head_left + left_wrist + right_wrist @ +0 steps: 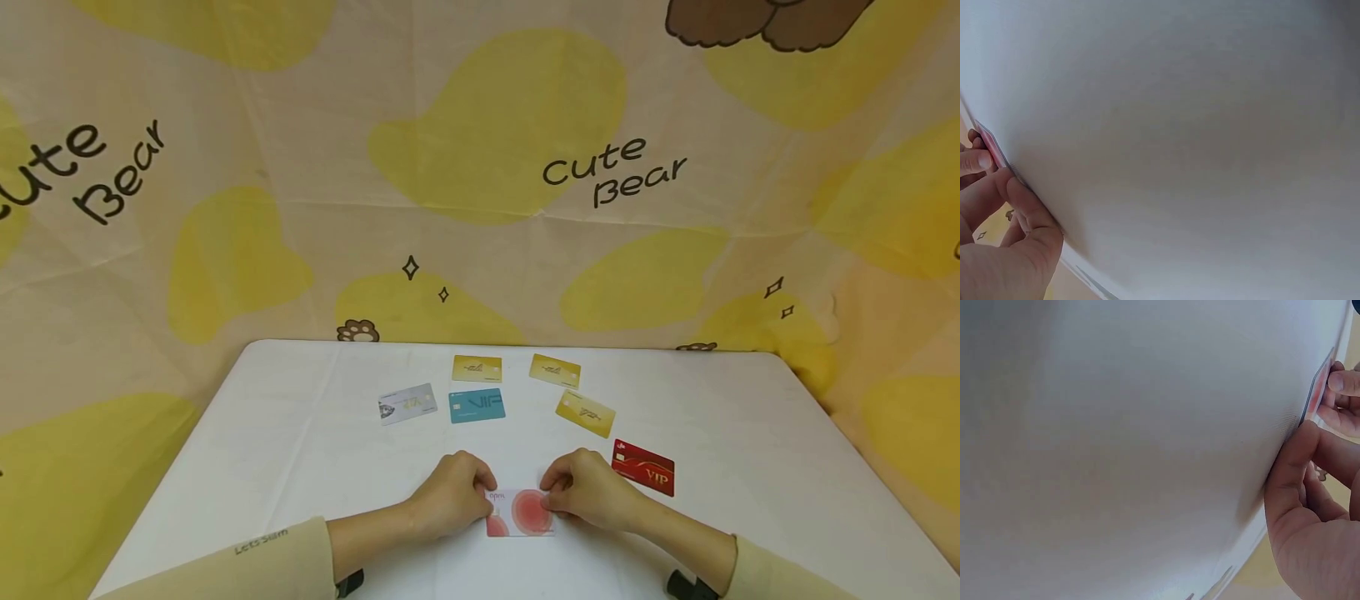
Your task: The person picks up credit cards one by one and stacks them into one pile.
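A white card with pink-red circles lies level near the front of the table, its printed face up. My left hand pinches its left edge, thumb and fingers bent at the corner. On the opposite edge my right hand pinches it the same way. Seen from the left wrist, the left hand is right at the card, which shows almost edge-on. The right wrist view has the right hand at the card, low over the white surface. Fingertips hide small parts of both edges.
Beyond the hands on the white table lie a silver card, a teal card, and yellow cards. A red VIP card lies close beside the right hand. A patterned cloth hangs behind.
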A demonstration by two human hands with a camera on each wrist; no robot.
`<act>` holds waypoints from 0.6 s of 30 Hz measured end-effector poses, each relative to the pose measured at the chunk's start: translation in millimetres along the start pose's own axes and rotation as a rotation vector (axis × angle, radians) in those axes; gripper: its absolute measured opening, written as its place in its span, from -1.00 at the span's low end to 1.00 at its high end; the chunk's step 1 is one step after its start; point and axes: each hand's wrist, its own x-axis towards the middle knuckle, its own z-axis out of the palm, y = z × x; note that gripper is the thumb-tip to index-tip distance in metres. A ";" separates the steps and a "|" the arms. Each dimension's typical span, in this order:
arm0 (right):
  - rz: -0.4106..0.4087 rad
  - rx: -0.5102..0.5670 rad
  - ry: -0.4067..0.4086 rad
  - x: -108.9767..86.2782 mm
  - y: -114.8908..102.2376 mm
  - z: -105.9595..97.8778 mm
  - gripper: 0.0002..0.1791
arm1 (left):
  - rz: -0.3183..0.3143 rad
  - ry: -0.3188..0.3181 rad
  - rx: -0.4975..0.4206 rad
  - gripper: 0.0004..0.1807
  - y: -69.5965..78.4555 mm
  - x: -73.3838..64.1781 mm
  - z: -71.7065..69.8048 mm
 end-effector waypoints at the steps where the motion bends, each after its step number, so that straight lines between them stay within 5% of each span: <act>1: 0.004 0.007 0.004 -0.5 0.0 0.2 -0.90 | -0.006 -0.001 -0.018 -0.85 0.2 -0.1 -0.4; 18: 0.037 0.010 0.165 -15.7 -4.0 -24.9 -0.76 | 0.136 0.044 -0.078 -0.80 12.8 10.1 -16.2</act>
